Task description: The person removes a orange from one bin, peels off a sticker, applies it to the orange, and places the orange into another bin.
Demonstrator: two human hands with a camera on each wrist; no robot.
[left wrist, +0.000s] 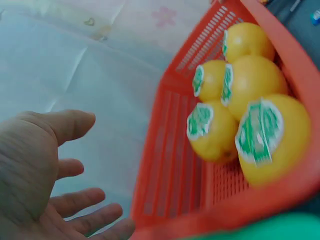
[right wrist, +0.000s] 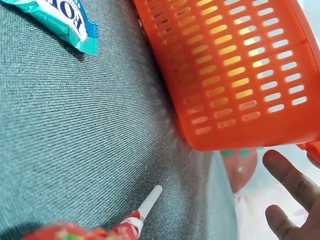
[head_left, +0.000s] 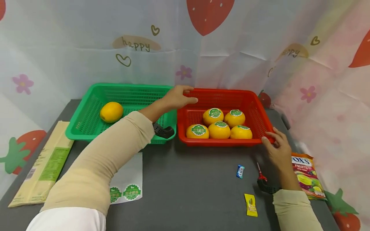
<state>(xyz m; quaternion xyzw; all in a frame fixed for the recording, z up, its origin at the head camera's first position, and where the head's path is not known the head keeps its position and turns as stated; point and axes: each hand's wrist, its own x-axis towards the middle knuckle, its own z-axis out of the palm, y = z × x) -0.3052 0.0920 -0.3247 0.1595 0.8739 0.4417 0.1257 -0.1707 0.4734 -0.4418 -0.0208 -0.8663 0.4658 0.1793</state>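
Observation:
A red basket (head_left: 225, 142) holds several oranges (head_left: 219, 130) with green-and-white stickers. My left hand (head_left: 180, 97) hovers over the red basket's left back corner, where it meets a green basket (head_left: 121, 86). In the left wrist view its fingers (left wrist: 75, 202) are spread and loosely bent, holding nothing. At the red basket's right front corner, my right hand (head_left: 278, 149) has its fingertips at the rim. The right wrist view shows those fingers (right wrist: 295, 182) apart and relaxed beside the basket wall; part of that hand is out of frame. One orange (head_left: 111, 112) without a visible sticker lies in the green basket.
A sticker sheet (head_left: 130, 173) lies under my left arm. On the right are a blue candy (head_left: 240, 171), a yellow candy (head_left: 251, 205), a red-wrapped lollipop (head_left: 261, 175) and a candy bag (head_left: 308, 176). A long cream-and-green package (head_left: 43, 163) lies at the left.

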